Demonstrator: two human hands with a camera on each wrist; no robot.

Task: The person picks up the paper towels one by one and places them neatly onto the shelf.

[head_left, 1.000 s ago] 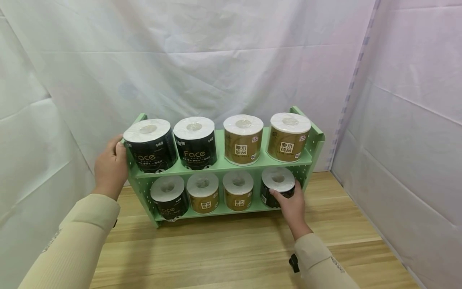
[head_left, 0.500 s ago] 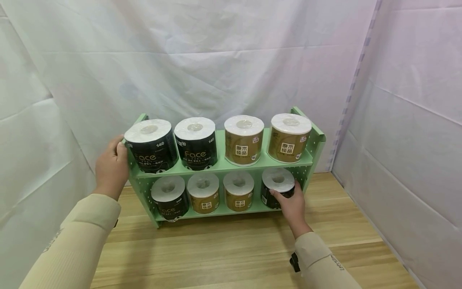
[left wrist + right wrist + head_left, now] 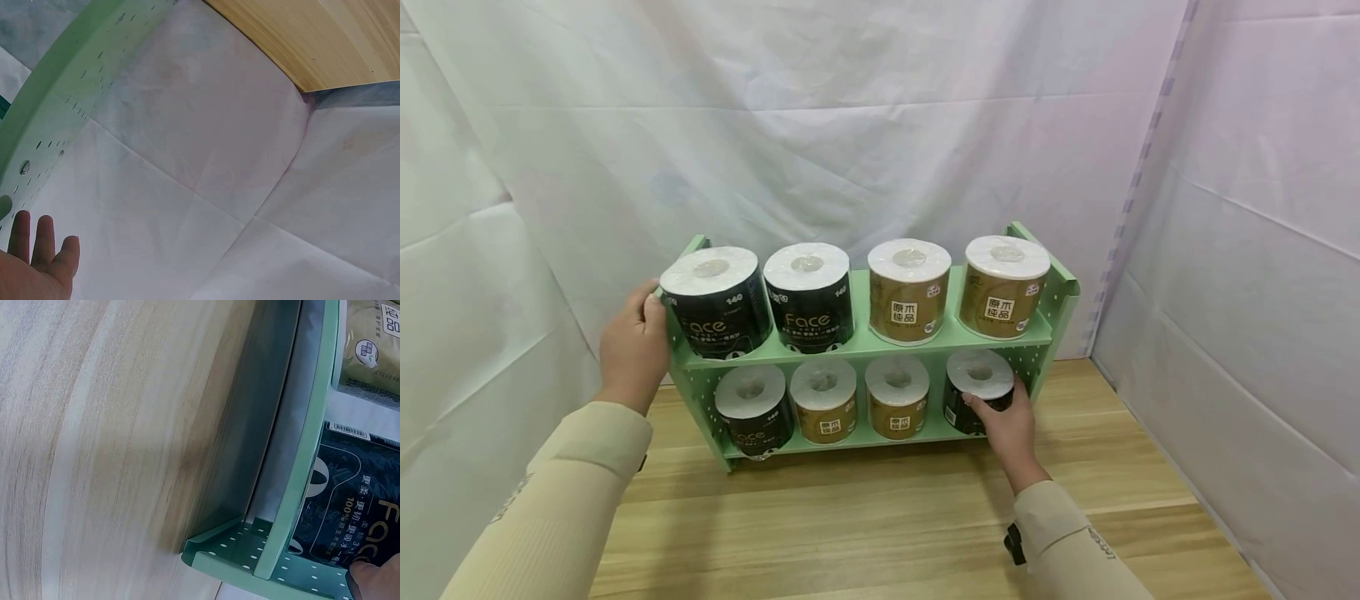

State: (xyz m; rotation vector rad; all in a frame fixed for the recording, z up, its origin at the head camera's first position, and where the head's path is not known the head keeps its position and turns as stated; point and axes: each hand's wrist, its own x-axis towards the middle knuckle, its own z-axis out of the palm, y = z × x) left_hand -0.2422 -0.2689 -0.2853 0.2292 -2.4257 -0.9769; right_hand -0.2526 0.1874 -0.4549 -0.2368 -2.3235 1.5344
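Observation:
A two-tier green shelf rack (image 3: 880,340) carries wrapped toilet paper rolls on both tiers. My left hand (image 3: 634,346) holds the front edge of its left side panel (image 3: 62,106) near the top; in the left wrist view several fingers (image 3: 44,240) extend beside the perforated panel. On the lower tier, my right hand (image 3: 1011,429) grips the rightmost black-wrapped toilet roll (image 3: 979,375), thumb at its front upper rim and fingers round its right side. That roll stands upright. In the right wrist view its black label (image 3: 350,494) shows, with a fingertip (image 3: 369,575) on it.
The upper tier bears two black-wrapped rolls (image 3: 811,312) on the left and two brown-wrapped rolls (image 3: 910,308) on the right. Below stand another black roll (image 3: 756,425) and two brown ones (image 3: 826,421). A wooden table (image 3: 850,525) lies under the rack, white cloth (image 3: 880,125) around it.
Both hands keep their places on the rack and the lower right roll. The whole scene shifts very slightly to the right in the view.

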